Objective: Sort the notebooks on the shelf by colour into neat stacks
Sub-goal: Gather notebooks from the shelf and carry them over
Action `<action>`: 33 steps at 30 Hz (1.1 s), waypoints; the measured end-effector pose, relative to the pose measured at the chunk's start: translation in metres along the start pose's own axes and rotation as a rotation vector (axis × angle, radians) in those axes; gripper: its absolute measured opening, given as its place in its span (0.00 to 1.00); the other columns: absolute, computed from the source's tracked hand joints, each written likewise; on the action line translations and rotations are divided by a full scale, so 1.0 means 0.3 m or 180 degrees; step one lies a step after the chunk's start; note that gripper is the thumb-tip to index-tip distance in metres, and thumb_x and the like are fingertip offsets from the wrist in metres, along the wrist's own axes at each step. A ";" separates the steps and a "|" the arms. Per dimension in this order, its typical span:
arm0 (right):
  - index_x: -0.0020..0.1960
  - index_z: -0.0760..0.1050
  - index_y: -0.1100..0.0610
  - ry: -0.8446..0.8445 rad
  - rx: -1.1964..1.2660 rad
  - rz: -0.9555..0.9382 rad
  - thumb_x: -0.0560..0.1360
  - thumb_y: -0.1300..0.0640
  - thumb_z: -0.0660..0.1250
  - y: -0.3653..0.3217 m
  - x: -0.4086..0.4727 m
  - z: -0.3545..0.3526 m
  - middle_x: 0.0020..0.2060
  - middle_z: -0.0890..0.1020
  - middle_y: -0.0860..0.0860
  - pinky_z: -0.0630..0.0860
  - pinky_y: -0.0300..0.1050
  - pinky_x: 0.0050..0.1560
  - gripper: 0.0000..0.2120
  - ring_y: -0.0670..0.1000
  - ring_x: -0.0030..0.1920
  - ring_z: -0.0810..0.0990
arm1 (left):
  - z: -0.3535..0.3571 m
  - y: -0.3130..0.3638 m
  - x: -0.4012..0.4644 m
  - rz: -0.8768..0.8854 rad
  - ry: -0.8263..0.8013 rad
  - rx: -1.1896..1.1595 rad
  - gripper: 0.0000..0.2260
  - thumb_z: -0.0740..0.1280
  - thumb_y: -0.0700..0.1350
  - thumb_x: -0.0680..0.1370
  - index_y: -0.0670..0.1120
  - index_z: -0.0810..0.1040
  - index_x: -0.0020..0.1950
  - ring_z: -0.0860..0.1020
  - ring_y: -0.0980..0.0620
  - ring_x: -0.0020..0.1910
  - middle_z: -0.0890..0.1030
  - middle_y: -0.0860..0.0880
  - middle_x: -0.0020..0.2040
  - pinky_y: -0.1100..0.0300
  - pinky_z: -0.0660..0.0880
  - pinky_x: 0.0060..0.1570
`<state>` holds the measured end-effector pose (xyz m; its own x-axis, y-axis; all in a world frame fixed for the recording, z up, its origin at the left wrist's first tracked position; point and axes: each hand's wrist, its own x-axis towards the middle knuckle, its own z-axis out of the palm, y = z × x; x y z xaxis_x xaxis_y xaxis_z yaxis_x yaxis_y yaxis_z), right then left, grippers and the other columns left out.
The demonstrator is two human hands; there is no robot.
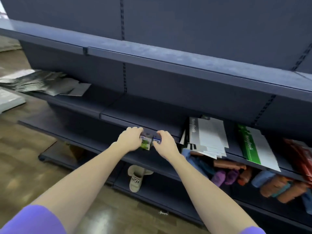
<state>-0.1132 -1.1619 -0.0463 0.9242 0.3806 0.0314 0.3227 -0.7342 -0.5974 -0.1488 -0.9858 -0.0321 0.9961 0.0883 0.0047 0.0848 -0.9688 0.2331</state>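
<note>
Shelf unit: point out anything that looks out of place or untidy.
A beige slipper sits alone on the bottom shelf, odd among stationery. The grey-and-white notebooks lie fanned out and overhanging the shelf edge. The silver sheets at far left are splayed loosely too.

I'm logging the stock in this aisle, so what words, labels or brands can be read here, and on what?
"Notebook": grey band of the grey-and-white notebook.
"notebook": green band of the green-and-white notebook.
"TOY": strap of the beige slipper; smaller print under it is unreadable.
Print on the small packs in both hands: too blurred.
</note>
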 end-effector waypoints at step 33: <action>0.68 0.73 0.56 -0.0331 0.0450 -0.0521 0.77 0.58 0.66 -1.103 1.090 0.902 0.63 0.77 0.53 0.72 0.46 0.61 0.20 0.54 0.63 0.75 | -0.378 -1.609 0.501 -0.0486 0.0667 -0.0027 0.18 0.61 0.40 0.77 0.46 0.73 0.67 0.72 0.43 0.62 0.77 0.46 0.62 0.49 0.73 0.56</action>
<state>0.0269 -0.6424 -0.0551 0.8336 0.5493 0.0586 0.4278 -0.5747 -0.6976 -0.0430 -0.4786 -0.0338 0.9447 0.2804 0.1702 0.2327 -0.9386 0.2546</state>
